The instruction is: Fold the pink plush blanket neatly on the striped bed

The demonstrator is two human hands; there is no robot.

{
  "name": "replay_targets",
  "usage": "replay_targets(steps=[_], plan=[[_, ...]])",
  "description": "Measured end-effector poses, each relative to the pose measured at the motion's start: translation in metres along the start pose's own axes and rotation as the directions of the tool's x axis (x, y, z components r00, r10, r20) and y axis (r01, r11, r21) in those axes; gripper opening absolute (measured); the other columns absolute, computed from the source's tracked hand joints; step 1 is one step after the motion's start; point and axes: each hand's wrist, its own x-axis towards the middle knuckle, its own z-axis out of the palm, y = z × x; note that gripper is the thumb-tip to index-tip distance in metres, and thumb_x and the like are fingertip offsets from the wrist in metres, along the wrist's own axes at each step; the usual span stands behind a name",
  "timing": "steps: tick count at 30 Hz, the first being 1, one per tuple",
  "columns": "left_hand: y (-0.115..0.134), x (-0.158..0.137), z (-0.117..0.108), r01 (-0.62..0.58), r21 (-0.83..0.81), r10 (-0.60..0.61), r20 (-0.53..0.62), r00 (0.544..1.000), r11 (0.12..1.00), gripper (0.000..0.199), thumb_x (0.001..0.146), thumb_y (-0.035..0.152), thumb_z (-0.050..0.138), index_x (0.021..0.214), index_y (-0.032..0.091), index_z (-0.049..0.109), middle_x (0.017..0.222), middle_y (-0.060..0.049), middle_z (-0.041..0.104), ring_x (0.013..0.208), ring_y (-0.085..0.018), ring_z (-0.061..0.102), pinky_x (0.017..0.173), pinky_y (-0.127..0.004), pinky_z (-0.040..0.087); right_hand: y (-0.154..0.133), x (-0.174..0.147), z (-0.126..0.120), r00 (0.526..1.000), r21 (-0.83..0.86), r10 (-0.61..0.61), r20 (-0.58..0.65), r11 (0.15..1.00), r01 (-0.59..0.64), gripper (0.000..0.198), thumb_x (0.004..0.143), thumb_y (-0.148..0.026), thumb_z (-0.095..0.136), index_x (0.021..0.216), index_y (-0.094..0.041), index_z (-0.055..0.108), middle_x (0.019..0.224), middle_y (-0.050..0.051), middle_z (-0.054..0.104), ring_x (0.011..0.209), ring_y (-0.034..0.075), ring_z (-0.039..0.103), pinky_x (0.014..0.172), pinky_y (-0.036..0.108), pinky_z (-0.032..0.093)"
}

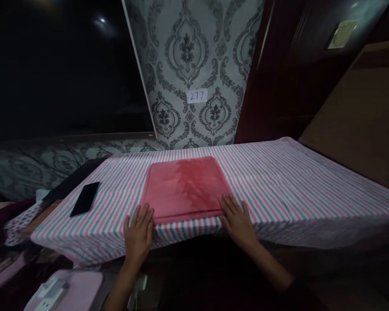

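A pink plush mat or cushion (pixel 184 185) lies flat on a table with a striped cloth (pixel 266 185), close to the front edge. Darker brushed patches show on its pile. My left hand (pixel 138 231) rests at its near left corner, with the fingertips touching the edge. At the near right corner my right hand (pixel 238 218) lies with fingers stretched out over the border. Neither hand is wrapped round anything. Whether the thumbs reach under the pink piece cannot be made out.
A black phone (pixel 85 199) lies on the cloth to the left. Behind stand a large dark screen (pixel 65 65) and a patterned wall with a paper label (pixel 196 96) reading 277. Low on the left, a power strip (pixel 50 298) sits on a pink surface. A brown panel (pixel 359 116) rises at the right.
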Motion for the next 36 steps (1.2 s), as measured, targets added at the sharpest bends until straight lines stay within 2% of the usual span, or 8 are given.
replay_targets(steps=[4, 7, 10, 14, 23, 28, 32, 36], plan=[[0.003, 0.044, -0.014, 0.019, 0.025, -0.018, -0.040, 0.999, 1.000, 0.046, 0.098, 0.027, 0.034, 0.133, 0.027, 0.064, 0.146, -0.005, 0.058, 0.149, -0.026, 0.035, 0.120, -0.053, 0.027, 0.013, 0.038, -0.016, 0.999, 0.090, 0.015, -0.037, 0.996, -0.011, 0.047, 0.103, -0.034, 0.031, 0.135, -0.025, 0.063, 0.138, 0.007, 0.064, 0.137, 0.026, 0.050, 0.120, 0.057, 0.021], [0.013, 0.112, -0.019, -0.008, 0.043, 0.002, 0.135, 0.991, 0.999, 0.052, 0.099, 0.030, 0.031, 0.144, 0.018, 0.053, 0.159, -0.011, 0.042, 0.152, -0.027, 0.028, 0.121, -0.053, 0.025, 0.010, 0.098, -0.025, 0.998, 0.085, 0.069, -0.006, 0.994, -0.068, 0.052, 0.103, -0.035, 0.031, 0.147, -0.019, 0.052, 0.150, 0.010, 0.053, 0.144, 0.026, 0.041, 0.120, 0.052, 0.024], [0.019, 0.187, -0.014, 0.051, 0.057, -0.069, 0.366, 0.928, 0.997, 0.059, 0.098, 0.034, 0.035, 0.152, 0.010, 0.040, 0.163, -0.018, 0.030, 0.153, -0.029, 0.026, 0.121, -0.055, 0.027, -0.002, 0.166, -0.025, 0.974, 0.064, 0.178, 0.138, 0.980, -0.188, 0.057, 0.103, -0.038, 0.032, 0.155, -0.017, 0.040, 0.160, 0.013, 0.038, 0.148, 0.028, 0.034, 0.117, 0.049, 0.030], [0.023, 0.244, 0.009, 0.136, 0.077, -0.156, 0.467, 0.870, 0.988, 0.060, 0.100, 0.039, 0.032, 0.153, 0.012, 0.038, 0.161, -0.021, 0.035, 0.151, -0.032, 0.029, 0.117, -0.057, 0.033, -0.014, 0.224, -0.008, 0.939, 0.038, 0.271, 0.214, 0.958, -0.285, 0.057, 0.106, -0.041, 0.023, 0.158, -0.021, 0.034, 0.163, 0.012, 0.032, 0.150, 0.030, 0.028, 0.115, 0.053, 0.030], [0.014, 0.217, 0.079, 0.099, 0.118, -0.139, 0.416, 0.899, 0.988, 0.059, 0.103, 0.044, 0.023, 0.152, 0.017, 0.041, 0.160, -0.016, 0.038, 0.150, -0.031, 0.029, 0.110, -0.059, 0.040, 0.007, 0.214, 0.059, 0.959, 0.038, 0.228, 0.166, 0.971, -0.237, 0.052, 0.104, -0.044, 0.031, 0.146, -0.020, 0.052, 0.157, 0.013, 0.041, 0.146, 0.030, 0.032, 0.108, 0.051, 0.040], [0.006, 0.220, 0.080, 0.206, 0.055, -0.210, 0.413, 0.886, 0.977, 0.058, 0.103, 0.043, 0.022, 0.151, 0.018, 0.041, 0.161, -0.015, 0.035, 0.150, -0.030, 0.027, 0.105, -0.052, 0.046, 0.010, 0.214, 0.063, 0.957, 0.069, 0.241, 0.161, 0.965, -0.254, 0.053, 0.104, -0.046, 0.032, 0.145, -0.021, 0.053, 0.156, 0.011, 0.043, 0.143, 0.033, 0.035, 0.108, 0.051, 0.040], [0.010, 0.217, 0.076, 0.257, 0.088, -0.271, 0.364, 0.891, 0.963, 0.060, 0.102, 0.048, 0.025, 0.150, 0.018, 0.043, 0.158, -0.019, 0.039, 0.141, -0.038, 0.040, 0.100, -0.054, 0.049, 0.009, 0.214, 0.062, 0.951, 0.058, 0.260, 0.167, 0.961, -0.272, 0.053, 0.104, -0.047, 0.032, 0.146, -0.021, 0.052, 0.158, 0.010, 0.041, 0.142, 0.033, 0.036, 0.110, 0.051, 0.038], [0.006, 0.213, 0.070, 0.301, 0.079, -0.304, 0.446, 0.842, 0.950, 0.067, 0.100, 0.054, 0.028, 0.155, 0.017, 0.037, 0.164, -0.022, 0.026, 0.139, -0.041, 0.045, 0.104, -0.055, 0.045, 0.011, 0.210, 0.055, 0.944, 0.048, 0.258, 0.207, 0.961, -0.273, 0.055, 0.105, -0.044, 0.030, 0.152, -0.020, 0.045, 0.160, 0.012, 0.037, 0.139, 0.031, 0.043, 0.112, 0.049, 0.037]])
